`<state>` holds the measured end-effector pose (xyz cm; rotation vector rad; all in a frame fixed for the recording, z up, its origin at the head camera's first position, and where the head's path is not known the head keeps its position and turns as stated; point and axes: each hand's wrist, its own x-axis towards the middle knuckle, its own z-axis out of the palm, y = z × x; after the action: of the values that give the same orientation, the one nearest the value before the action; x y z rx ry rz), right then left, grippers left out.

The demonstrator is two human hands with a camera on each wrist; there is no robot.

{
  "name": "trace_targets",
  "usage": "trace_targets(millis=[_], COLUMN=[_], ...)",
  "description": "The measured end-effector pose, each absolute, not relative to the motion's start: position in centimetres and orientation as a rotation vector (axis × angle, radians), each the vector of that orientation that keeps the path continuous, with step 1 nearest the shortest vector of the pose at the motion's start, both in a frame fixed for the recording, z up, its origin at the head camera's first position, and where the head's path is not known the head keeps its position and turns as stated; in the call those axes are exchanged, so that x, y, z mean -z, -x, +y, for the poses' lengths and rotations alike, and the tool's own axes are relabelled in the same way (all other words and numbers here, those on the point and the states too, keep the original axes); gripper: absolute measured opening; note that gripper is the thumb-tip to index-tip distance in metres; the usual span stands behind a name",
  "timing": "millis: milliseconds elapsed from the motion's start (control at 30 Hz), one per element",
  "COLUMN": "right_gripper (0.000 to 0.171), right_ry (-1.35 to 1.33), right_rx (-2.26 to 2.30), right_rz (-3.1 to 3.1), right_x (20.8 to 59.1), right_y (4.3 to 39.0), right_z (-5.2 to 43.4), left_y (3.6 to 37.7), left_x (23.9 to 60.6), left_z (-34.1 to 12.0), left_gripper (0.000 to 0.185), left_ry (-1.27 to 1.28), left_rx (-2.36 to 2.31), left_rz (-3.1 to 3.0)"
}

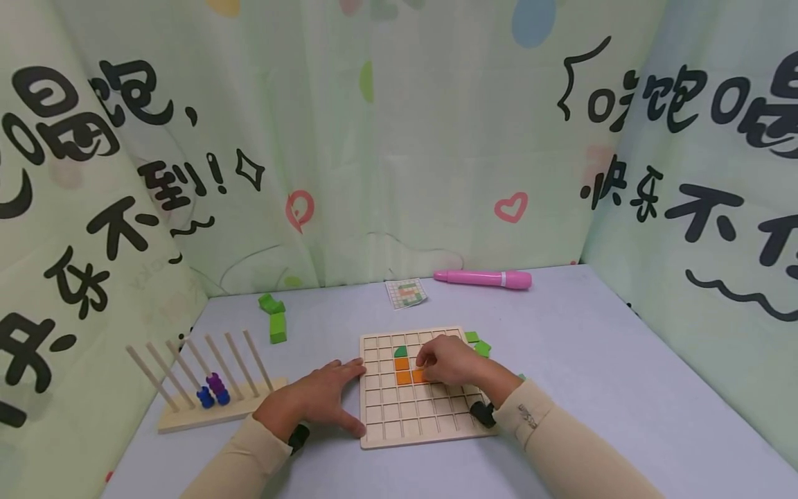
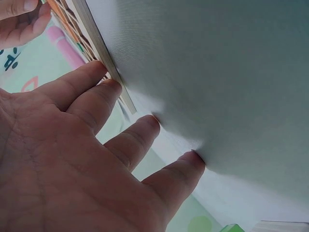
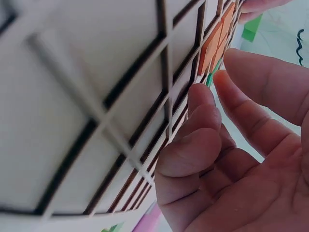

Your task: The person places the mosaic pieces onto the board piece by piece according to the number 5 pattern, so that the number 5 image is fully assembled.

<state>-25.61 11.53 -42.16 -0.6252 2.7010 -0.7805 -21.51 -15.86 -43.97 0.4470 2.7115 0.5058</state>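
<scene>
Two hands at lower center: left hand [image 1: 314,402] lies flat, bracing the grid board [image 1: 424,416]; right hand [image 1: 450,360] presses an orange tile [image 1: 419,376] in. I'd seat it squarely.

Wooden grid board [image 1: 424,416] flat on table, orange tiles [image 1: 403,371] seated mid-grid

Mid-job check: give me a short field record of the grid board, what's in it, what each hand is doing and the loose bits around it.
board: wooden grid board, flat on the blue-grey table
filled cells: orange tiles, one green piece above them
left hand: fingers spread, pressing at the board's left edge
right hand: over the board, fingertips at the orange tiles; grip unclear
loose green blocks: far left of board
pattern card: behind board
pink pen: behind board
peg rack: left, blue and purple beads
</scene>
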Motion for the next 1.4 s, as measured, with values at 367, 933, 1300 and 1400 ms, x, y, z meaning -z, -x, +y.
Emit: trace_targets(millis=[367,933,1300,1400], right_gripper=[0.007,0.020,0.022,0.022], right_ry=[0.457,0.295,0.291,0.279], right_rx=[0.859,0.776,0.668,0.640], right_rz=[2.703,2.769,2.836,2.848], right_x=[42.4,42.5,42.4,42.3], right_y=[24.8,23.4,22.6,22.3], right_z=[17.2,25.1,26.4,26.6], left_y=[21.4,21.3,21.2,21.2], left_x=[43.7,43.5,43.4,43.4], left_z=[-15.9,-15.9,-15.8,-15.8], left_gripper=[0.106,0.107,0.106,0.107], left_ry=[-0.460,-0.459,-0.450,-0.450], left_rx=[-0.513,-0.522,-0.537,-0.528], left_rz=[2.696,2.697,2.694,2.695])
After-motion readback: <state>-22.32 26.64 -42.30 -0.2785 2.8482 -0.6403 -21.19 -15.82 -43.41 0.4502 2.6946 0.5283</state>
